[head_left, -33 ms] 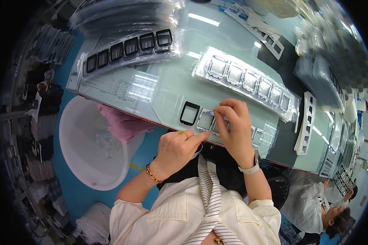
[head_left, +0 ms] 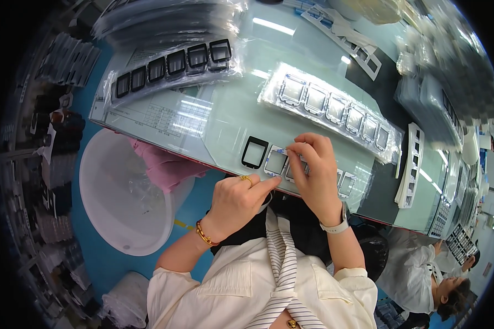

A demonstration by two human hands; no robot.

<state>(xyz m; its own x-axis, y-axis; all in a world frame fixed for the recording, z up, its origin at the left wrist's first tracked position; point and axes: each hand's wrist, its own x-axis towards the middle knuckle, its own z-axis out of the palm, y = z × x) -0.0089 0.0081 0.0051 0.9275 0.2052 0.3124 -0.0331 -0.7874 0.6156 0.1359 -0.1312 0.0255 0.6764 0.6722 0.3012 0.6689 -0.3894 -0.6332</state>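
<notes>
A row of small rectangular frames with white rims and blue marks lies along the table's near edge. My left hand (head_left: 241, 198) has its index fingertip on the lower corner of the leftmost white-rimmed frame (head_left: 276, 162); its other fingers are curled, the thumb mostly hidden. Thumb and index of my right hand (head_left: 315, 164) meet in a pinch by that frame's upper right corner. What lies between them is too small to tell. This hand covers part of the row. Just left of it, a black rectangular frame (head_left: 254, 152) lies flat on the table.
A clear-wrapped tray of white-rimmed frames (head_left: 335, 112) lies beyond my hands, a tray of black frames (head_left: 170, 66) at far left. White cut-out strips (head_left: 409, 164) rest at right. A white tub (head_left: 126, 203) with pink cloth (head_left: 164, 164) stands left. Another person (head_left: 422, 274) works at right.
</notes>
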